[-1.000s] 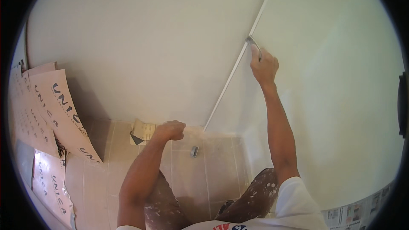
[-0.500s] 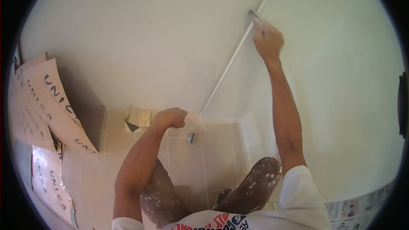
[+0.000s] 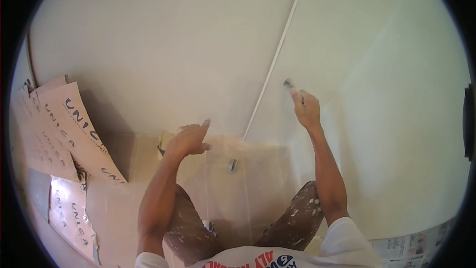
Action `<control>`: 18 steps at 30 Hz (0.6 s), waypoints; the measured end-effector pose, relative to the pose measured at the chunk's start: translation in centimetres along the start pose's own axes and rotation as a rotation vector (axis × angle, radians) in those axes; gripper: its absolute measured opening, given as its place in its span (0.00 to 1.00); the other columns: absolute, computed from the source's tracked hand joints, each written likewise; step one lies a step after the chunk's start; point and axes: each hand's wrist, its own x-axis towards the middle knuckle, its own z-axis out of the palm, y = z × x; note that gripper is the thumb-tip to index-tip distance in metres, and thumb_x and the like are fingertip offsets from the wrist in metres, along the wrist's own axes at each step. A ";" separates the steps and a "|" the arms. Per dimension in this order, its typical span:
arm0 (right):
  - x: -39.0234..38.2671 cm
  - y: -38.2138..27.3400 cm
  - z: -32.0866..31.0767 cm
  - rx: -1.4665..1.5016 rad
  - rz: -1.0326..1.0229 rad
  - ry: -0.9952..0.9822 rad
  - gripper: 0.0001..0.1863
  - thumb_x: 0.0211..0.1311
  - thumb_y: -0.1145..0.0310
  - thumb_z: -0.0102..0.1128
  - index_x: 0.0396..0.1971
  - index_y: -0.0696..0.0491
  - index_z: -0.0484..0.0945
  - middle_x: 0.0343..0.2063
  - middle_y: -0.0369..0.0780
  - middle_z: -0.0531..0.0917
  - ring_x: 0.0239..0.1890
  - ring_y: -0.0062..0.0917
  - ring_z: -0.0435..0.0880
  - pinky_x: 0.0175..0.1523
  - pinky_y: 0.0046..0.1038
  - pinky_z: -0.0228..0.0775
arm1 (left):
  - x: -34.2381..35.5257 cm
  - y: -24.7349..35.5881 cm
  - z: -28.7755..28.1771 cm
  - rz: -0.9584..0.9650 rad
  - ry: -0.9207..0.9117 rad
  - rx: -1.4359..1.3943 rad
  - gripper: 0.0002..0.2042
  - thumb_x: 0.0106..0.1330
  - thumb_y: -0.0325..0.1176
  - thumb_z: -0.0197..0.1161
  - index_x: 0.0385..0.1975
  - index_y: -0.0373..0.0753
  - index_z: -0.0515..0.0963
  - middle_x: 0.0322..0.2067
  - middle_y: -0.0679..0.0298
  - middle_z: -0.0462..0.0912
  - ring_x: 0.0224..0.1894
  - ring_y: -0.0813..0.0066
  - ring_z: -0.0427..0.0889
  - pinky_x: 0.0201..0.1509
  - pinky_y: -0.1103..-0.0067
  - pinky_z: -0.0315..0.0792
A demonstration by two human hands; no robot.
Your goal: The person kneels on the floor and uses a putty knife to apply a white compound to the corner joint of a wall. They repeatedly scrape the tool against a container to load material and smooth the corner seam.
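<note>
Probably for reach, the right hand grips a small tool by its handle, its head just right of the white strip; the left hand, thumb spread from fingers, seems empty, perhaps held out for balance.

Tan printed sheets overlap at the left above a glossy sheet, newspaper lower right.
</note>
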 end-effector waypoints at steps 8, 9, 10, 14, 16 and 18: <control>-5.4 7.7 5.8 0.007 0.075 -0.760 0.25 0.60 0.50 0.58 0.23 0.61 0.78 0.18 0.51 0.77 0.25 0.43 0.77 0.34 0.41 0.67 | -15.5 9.4 4.2 0.642 -0.387 -1.001 0.29 0.60 0.35 0.69 0.60 0.33 0.68 0.52 0.48 0.77 0.51 0.52 0.78 0.57 0.67 0.71; -5.6 8.4 6.7 -0.004 0.082 -0.835 0.25 0.59 0.50 0.59 0.23 0.62 0.79 0.19 0.51 0.77 0.25 0.43 0.77 0.35 0.41 0.68 | -16.2 11.1 4.9 0.740 -0.406 -1.204 0.29 0.60 0.31 0.70 0.60 0.30 0.68 0.52 0.48 0.77 0.50 0.55 0.79 0.56 0.69 0.72; -5.6 8.6 7.1 0.001 0.064 -0.857 0.25 0.59 0.50 0.59 0.23 0.62 0.79 0.19 0.51 0.77 0.25 0.43 0.77 0.35 0.41 0.68 | -16.5 12.4 5.6 0.878 -0.404 -1.266 0.26 0.62 0.32 0.67 0.58 0.29 0.68 0.51 0.48 0.77 0.50 0.56 0.79 0.55 0.70 0.71; -5.8 10.4 7.7 0.005 -0.008 -0.896 0.26 0.61 0.50 0.57 0.22 0.63 0.79 0.18 0.52 0.77 0.24 0.43 0.77 0.34 0.41 0.68 | -16.7 14.8 6.2 1.201 -0.306 -1.310 0.11 0.68 0.32 0.56 0.44 0.33 0.76 0.46 0.50 0.79 0.45 0.56 0.79 0.45 0.67 0.71; -5.8 10.7 7.8 -0.003 -0.011 -0.904 0.26 0.61 0.50 0.57 0.22 0.63 0.79 0.20 0.53 0.78 0.25 0.43 0.78 0.35 0.41 0.68 | -17.0 15.0 5.0 1.139 -0.253 -1.244 0.17 0.72 0.39 0.47 0.39 0.33 0.80 0.40 0.54 0.81 0.41 0.57 0.81 0.41 0.64 0.71; -5.3 9.5 7.6 -0.014 0.007 -0.930 0.25 0.59 0.51 0.58 0.23 0.63 0.79 0.23 0.54 0.80 0.29 0.44 0.80 0.37 0.42 0.70 | -20.0 15.2 5.7 0.647 -0.381 -1.581 0.13 0.71 0.35 0.52 0.44 0.30 0.74 0.41 0.53 0.78 0.44 0.61 0.79 0.46 0.71 0.70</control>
